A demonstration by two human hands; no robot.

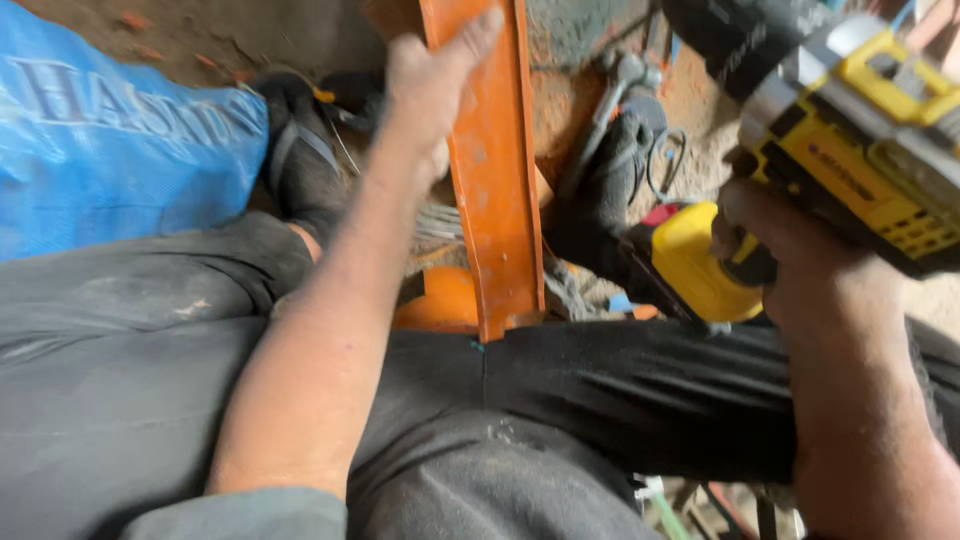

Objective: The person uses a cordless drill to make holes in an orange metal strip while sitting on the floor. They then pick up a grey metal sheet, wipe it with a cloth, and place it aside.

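Right grip [775, 245] around drill [850, 130]

Head camera looks steeply down, close over the lap.

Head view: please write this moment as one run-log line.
left hand: grips orange metal bar | right hand: holds yellow cordless drill | blue sack: far left

Rough, dusty earthen floor [250, 35] scattered with orange-red brick chips, seen from above in soft, even daylight. Crumpled blue woven plastic sack [110, 150] at far left, well apart from the fingers. Grey metal tools [620, 90] and looped wire [665, 160] on reddish dirt just right of the fingertips. No walls, windows or furniture in view.
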